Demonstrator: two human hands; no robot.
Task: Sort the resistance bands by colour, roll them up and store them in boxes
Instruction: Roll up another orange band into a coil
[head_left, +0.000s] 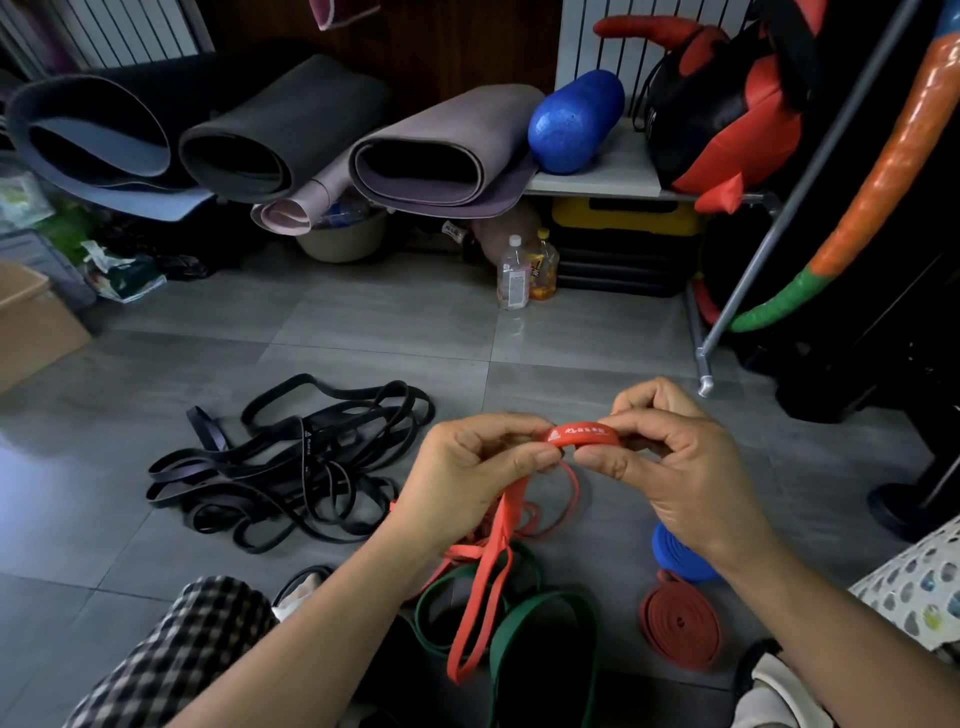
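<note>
Grey tiled floor (363, 322), white radiator (587, 41), metal shelf (597, 182), dim light

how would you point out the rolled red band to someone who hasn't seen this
Look at the grey floor just below the right hand, beside the blue roll. The red band there lies as a flat tight coil, darker than the orange band held above it, while the green bands and black bands lie loose.

The left hand (467, 483) and right hand (675, 467) hold a band (584, 435) between them, its slack hanging onto a heap of bands (540, 618) on the floor below. A tangle of bands (291, 462) lies to the left, and two rolled bands (680, 626) lie to the right, one behind the other. Behind, rolled mats (291, 135) lie on a shelf (597, 179), a foam roller (574, 122) at their right, two bottles (524, 273) standing beneath.
</note>
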